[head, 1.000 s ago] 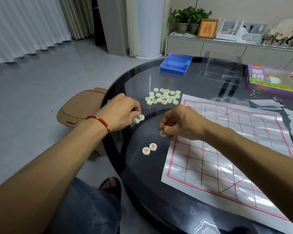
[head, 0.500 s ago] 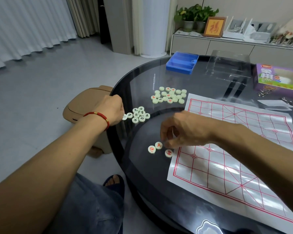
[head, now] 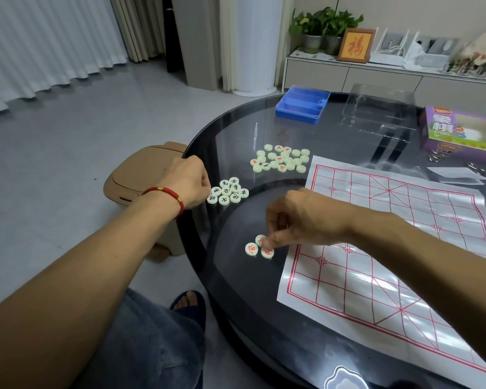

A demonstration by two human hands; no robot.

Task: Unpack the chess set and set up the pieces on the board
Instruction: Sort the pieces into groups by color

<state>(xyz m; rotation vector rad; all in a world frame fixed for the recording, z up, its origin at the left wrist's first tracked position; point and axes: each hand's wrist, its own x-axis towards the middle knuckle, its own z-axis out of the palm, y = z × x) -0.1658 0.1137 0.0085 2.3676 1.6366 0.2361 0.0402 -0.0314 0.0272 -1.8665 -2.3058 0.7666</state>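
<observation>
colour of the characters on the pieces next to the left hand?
Black, on the cream pieces beside the left hand; head view.

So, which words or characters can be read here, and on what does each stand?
"福": framed picture on the sideboard.
"象棋": purple box; its smaller print is blurred.
"士": one black-marked piece.
Red-marked pieces and the mixed pile: too small to read.

The paper board (head: 399, 248), white with a red grid, lies flat on the glass. No piece stands on it. Round cream pieces lie in three groups left of it: a mixed pile (head: 281, 158), a black-lettered cluster (head: 228, 191), and three red-lettered pieces (head: 260, 247) near the board's corner.
</observation>
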